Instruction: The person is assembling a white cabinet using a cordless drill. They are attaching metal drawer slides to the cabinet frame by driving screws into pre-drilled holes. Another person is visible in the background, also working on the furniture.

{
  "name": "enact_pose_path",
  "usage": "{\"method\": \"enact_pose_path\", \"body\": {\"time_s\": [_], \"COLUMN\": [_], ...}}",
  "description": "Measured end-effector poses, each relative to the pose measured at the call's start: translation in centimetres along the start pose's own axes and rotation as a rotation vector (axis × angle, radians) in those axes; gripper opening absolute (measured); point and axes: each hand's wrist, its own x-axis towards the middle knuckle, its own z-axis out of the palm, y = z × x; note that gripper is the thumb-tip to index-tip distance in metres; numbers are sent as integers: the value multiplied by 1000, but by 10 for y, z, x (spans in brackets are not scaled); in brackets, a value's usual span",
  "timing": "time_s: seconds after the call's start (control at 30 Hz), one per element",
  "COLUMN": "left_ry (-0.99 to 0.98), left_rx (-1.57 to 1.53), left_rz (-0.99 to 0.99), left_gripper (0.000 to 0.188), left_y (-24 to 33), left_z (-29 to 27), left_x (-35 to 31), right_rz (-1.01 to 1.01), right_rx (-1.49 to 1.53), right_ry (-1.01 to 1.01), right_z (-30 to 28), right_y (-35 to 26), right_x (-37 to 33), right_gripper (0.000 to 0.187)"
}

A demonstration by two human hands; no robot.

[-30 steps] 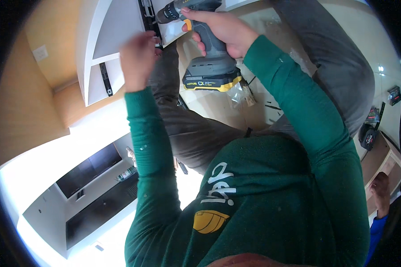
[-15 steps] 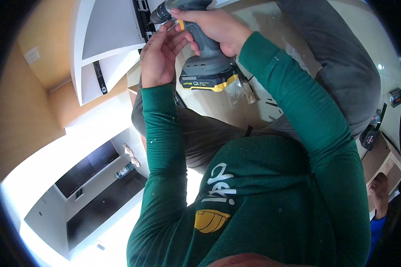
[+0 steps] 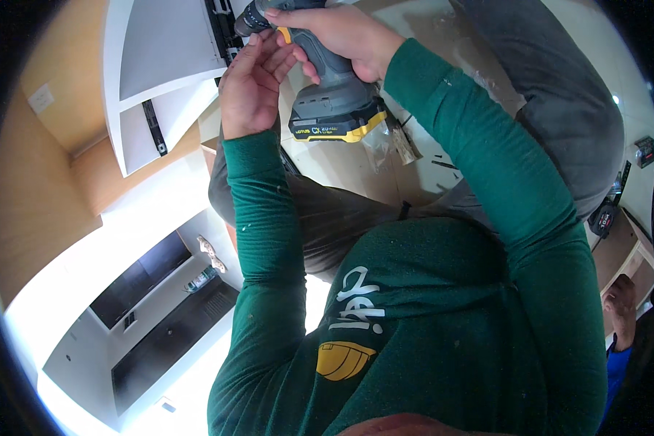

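Note:
My right hand [image 3: 356, 38] is wrapped round the grip of a grey cordless drill [image 3: 327, 76] with a black-and-yellow battery. The drill's chuck points left, toward a black drawer slide [image 3: 221, 33] on the white cabinet [image 3: 167, 54]. Just below the chuck is my left hand [image 3: 251, 91], palm up, thumb and fingertips drawn together. Whatever lies between those fingertips is too small or hidden to name. The upper part of the drill is cut off by the frame's top edge.
A second black slide [image 3: 154, 129] sits on a lower cabinet panel. Plastic wrapping [image 3: 378, 145] and small dark pieces [image 3: 443, 163] lie on the tiled floor. At the right are a tape measure [image 3: 602, 218], a wooden frame [image 3: 625, 251] and another person's hand [image 3: 620, 301].
Both hands and the drill have shifted slightly left and up in the picture. The cabinet also appears a little further left. My right hand keeps its grip on the drill.

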Motion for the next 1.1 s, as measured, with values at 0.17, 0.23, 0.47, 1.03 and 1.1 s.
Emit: {"method": "enact_pose_path", "body": {"time_s": [0.17,0.23,0.47,1.03,1.1], "left_ry": [-11,-5,-16,23,17], "left_rx": [8,0,-17,-210,-260], "left_rz": [23,26,3,29,25], "left_gripper": [38,38,38,44,43], "left_y": [1,1,0,-4,-2], "left_z": [0,2,-1,21,24], "left_x": [-3,-3,-2,2,4], "right_rz": [-8,-11,7,-31,-63], "right_rx": [10,20,-5,-148,-138], "right_ry": [-26,-37,-10,47,85], "right_z": [0,-2,-1,1,7], "right_y": [0,0,0,-6,-8], "right_x": [1,2,2,-29,-31], "right_gripper": [33,33,35,60,58]}}
